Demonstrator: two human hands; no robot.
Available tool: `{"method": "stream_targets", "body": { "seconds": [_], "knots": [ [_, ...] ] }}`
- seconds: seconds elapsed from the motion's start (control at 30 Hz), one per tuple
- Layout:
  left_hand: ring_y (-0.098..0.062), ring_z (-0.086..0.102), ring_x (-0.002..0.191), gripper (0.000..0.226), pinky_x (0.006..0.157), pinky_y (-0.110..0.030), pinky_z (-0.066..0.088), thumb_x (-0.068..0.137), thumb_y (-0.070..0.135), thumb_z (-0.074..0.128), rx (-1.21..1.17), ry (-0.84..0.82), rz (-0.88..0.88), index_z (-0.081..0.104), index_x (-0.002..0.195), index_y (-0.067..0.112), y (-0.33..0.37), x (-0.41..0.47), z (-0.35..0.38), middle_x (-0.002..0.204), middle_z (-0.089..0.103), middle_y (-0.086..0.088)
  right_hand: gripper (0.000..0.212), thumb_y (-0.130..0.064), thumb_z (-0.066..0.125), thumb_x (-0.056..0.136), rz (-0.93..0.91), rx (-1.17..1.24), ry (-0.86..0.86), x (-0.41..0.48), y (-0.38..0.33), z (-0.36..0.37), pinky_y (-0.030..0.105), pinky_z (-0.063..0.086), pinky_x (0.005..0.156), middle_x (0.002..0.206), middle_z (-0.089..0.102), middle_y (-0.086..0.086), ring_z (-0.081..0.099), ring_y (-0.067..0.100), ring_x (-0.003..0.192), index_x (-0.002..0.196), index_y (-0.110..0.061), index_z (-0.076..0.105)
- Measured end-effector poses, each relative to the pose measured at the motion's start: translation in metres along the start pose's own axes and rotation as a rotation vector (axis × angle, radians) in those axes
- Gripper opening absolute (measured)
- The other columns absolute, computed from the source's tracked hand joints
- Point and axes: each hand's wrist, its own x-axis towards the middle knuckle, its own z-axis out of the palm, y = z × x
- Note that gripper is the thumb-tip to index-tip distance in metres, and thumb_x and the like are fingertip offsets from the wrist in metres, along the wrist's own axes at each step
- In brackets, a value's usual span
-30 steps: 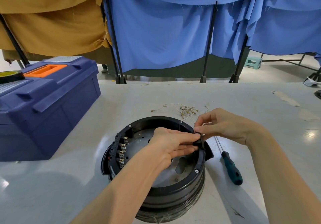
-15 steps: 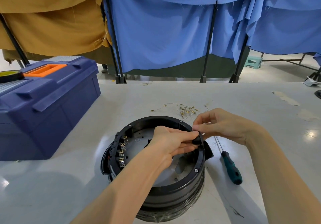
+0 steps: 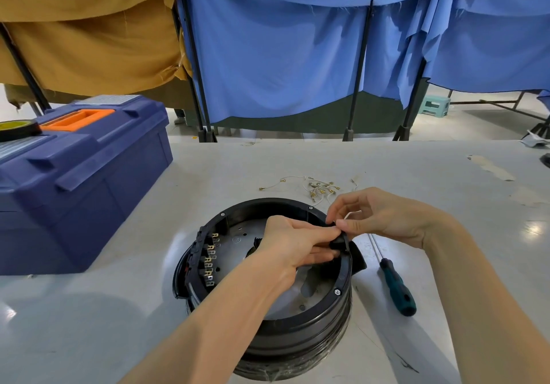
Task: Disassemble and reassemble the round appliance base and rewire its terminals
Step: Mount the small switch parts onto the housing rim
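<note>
Left hand and right hand pinch a small black part at the round base's right rim, positions unchanged since earlier; fingers hide the part's shape.

Dark blue plastic toolbox with orange handle on grey surface, left. Yellow-and-black tape roll on its lid. Blue cloth curtains and mustard cloth hang behind. Small green plastic stool on floor, far right.
</note>
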Motion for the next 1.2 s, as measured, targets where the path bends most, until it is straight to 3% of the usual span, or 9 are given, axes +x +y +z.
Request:
{"method": "stream_targets", "body": {
  "seconds": [0.17,0.3,0.43,0.7,0.77,0.93,1.1,1.2],
  "knots": [
    [-0.014,0.066,0.053,0.018,0.056,-0.021,0.056,0.077,0.010,0.081,0.118,0.050,0.045,0.073,0.086,-0.003,-0.005,0.003,0.000,0.065,0.071,-0.007,0.023,-0.019,0.078,0.082,0.019,0.013,-0.016,0.003,0.001,0.001,0.016,0.051,0.075,0.087,0.063,0.009,0.065,0.020,0.080,0.102,-0.016,0.069],
    [-0.012,0.064,0.051,0.021,0.054,-0.019,0.055,0.079,0.012,0.080,0.118,0.054,0.043,0.073,0.090,-0.005,-0.006,0.004,0.000,0.063,0.069,-0.008,0.037,-0.028,0.076,0.077,0.037,0.016,-0.017,0.004,0.001,0.002,0.016,0.051,0.074,0.086,0.065,0.003,0.066,0.018,0.080,0.111,-0.025,0.065],
    [-0.015,0.066,0.054,0.030,0.056,-0.020,0.057,0.080,0.010,0.079,0.083,0.040,0.027,0.068,0.099,-0.010,-0.004,0.006,-0.002,0.075,0.070,-0.016,0.037,-0.020,0.073,0.080,0.036,0.055,-0.023,0.003,0.002,0.002,0.018,0.050,0.074,0.088,0.064,0.005,0.065,0.018,0.080,0.115,-0.028,0.064],
    [-0.015,0.063,0.051,0.027,0.052,-0.021,0.055,0.081,0.011,0.078,0.141,0.061,0.024,0.069,0.097,-0.009,-0.007,0.007,0.001,0.073,0.068,-0.015,0.037,-0.008,0.070,0.088,0.084,-0.036,-0.012,0.010,0.004,0.005,0.025,0.047,0.078,0.087,0.065,0.003,0.064,0.014,0.076,0.111,-0.037,0.063],
    [-0.016,0.064,0.051,0.025,0.052,-0.021,0.053,0.082,0.014,0.079,0.163,0.065,0.020,0.071,0.094,-0.006,-0.007,0.008,0.001,0.072,0.068,-0.015,0.037,-0.011,0.069,0.088,0.085,-0.061,0.003,0.010,0.003,0.005,0.025,0.047,0.078,0.087,0.066,0.001,0.065,0.013,0.077,0.109,-0.040,0.062],
    [-0.017,0.064,0.050,0.030,0.052,-0.024,0.056,0.079,0.013,0.081,0.138,0.044,-0.004,0.068,0.097,-0.007,-0.006,0.008,0.000,0.071,0.068,-0.014,0.043,-0.029,0.076,0.078,0.040,-0.003,-0.098,-0.001,0.001,0.003,0.025,0.051,0.085,0.098,0.056,0.015,0.058,0.018,0.085,0.120,-0.034,0.063],
    [-0.020,0.067,0.055,0.025,0.054,-0.025,0.057,0.083,0.009,0.077,0.111,0.007,-0.048,0.067,0.098,-0.008,-0.003,0.008,-0.005,0.081,0.070,-0.020,0.049,-0.004,0.074,0.070,0.099,0.108,-0.059,0.005,-0.001,0.007,0.031,0.047,0.081,0.094,0.053,0.014,0.053,0.023,0.079,0.113,-0.024,0.068],
    [-0.020,0.066,0.053,0.024,0.053,-0.025,0.057,0.083,0.008,0.076,0.109,-0.003,-0.059,0.067,0.098,-0.009,-0.002,0.008,-0.004,0.077,0.069,-0.020,0.057,0.021,0.063,0.074,0.139,0.200,0.003,0.009,0.001,0.012,0.025,0.051,0.073,0.087,0.051,0.015,0.053,0.023,0.072,0.113,-0.020,0.067]
  ]
}}
